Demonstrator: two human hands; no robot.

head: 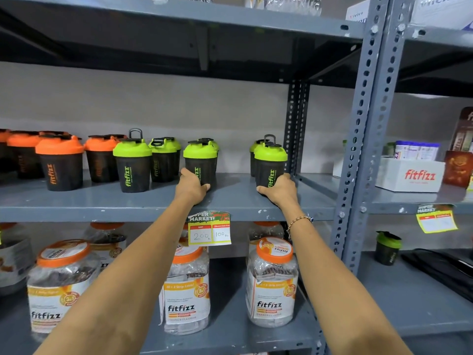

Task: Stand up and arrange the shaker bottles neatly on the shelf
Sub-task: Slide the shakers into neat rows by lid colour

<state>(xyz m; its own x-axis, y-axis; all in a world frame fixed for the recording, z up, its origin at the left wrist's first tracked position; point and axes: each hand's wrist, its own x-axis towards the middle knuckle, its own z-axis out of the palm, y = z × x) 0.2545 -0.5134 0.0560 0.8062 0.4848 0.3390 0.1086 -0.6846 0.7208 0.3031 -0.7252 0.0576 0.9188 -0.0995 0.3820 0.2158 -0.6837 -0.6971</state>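
Here, grey metal shelf (pixel 230 201) w/ upright shaker bottles, left hand (pixel 190 187) gripping base of green-lid bottle (pixel 201 162) mid-shelf, right hand (pixel 279 189) gripping another green-lid shaker (pixel 270 163) nr the upright post (pixel 294 129), orange-lid bottles (pixel 60 162) at left.

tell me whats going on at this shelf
A person is tidying shaker bottles on the middle shelf. The left hand grips the base of one green-lidded shaker; the right hand grips another near the upright post. Both stand upright with a gap between them. More green and orange-lidded shakers stand to the left.
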